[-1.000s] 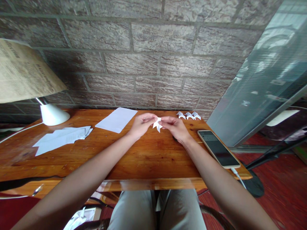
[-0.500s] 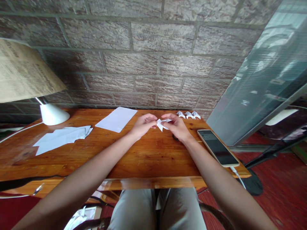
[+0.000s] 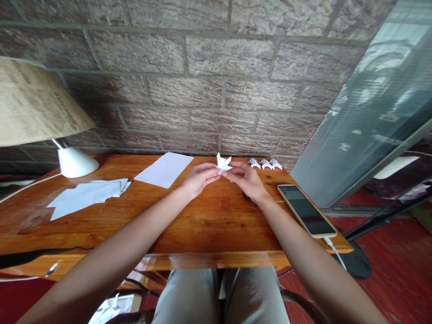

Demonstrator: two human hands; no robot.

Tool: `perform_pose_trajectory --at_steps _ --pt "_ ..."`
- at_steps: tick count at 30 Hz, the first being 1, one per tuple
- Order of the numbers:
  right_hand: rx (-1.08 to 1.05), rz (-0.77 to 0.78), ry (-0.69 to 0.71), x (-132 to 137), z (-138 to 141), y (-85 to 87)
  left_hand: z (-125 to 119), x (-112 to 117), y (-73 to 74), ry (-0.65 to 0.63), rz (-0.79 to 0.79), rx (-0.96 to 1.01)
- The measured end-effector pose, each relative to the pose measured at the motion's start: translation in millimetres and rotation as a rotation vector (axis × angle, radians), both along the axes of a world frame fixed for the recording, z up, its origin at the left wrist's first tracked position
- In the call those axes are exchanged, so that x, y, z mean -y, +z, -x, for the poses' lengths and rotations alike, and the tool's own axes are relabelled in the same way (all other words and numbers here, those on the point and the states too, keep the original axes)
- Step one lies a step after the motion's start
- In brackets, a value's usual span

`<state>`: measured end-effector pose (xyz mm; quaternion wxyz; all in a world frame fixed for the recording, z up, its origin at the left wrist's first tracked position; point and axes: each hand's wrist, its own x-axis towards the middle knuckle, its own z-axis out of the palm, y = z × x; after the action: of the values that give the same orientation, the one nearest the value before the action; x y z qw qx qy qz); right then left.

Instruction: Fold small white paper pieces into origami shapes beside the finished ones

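White folded paper (image 3: 223,162), points up, sits pinched between both hands (image 3: 249,181).

One camera, head-worn; from where I'm standing it sits above the desk edge, facing forward and down. Own view: lap (image 3: 189,294) at the bottom, left forearm (image 3: 135,236) and right forearm (image 3: 300,243) running in from the lower corners, left hand (image 3: 200,180) and right hand (image 3: 249,182) mid-frame, about arm's reach off. Desk (image 3: 216,225) seen from above, brick wall (image 3: 202,90) beyond, roughly head-on. Lampshade (image 3: 37,103) cropped at left. Wide lens, probably; edges look stretched.
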<state>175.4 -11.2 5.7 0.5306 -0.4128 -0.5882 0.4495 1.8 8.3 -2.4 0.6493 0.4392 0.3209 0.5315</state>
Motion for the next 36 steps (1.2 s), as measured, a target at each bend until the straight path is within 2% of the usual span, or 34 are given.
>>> perform_pose_trajectory --at_steps 3,8,14,20,26,32,36 --pt "0.021 -0.011 -0.006 0 0 -1.9 0 0 0.9 -0.024 0.058 0.044" --pt "-0.004 -0.055 -0.006 0 2 -0.2 -1 4 4.6 -0.095 0.038 -0.01" --pt "0.021 -0.194 -0.023 -2 3 -3.5 -3 6 4.6 -0.093 0.051 -0.018" --pt "0.209 -0.328 -0.086 -4 -1 -11.9 -5 8 5.6 -0.067 0.068 -0.019" --pt "0.39 -0.527 -0.086 3 0 -4.1 -5 8 5.0 -0.025 0.062 -0.02" --pt "0.329 -0.488 -0.093 -1 -1 -8.2 -4 8 6.3 -0.032 0.001 -0.045" --pt "0.378 -0.555 -0.13 2 -1 -7.4 -2 9 6.7 -0.041 -0.045 -0.035"
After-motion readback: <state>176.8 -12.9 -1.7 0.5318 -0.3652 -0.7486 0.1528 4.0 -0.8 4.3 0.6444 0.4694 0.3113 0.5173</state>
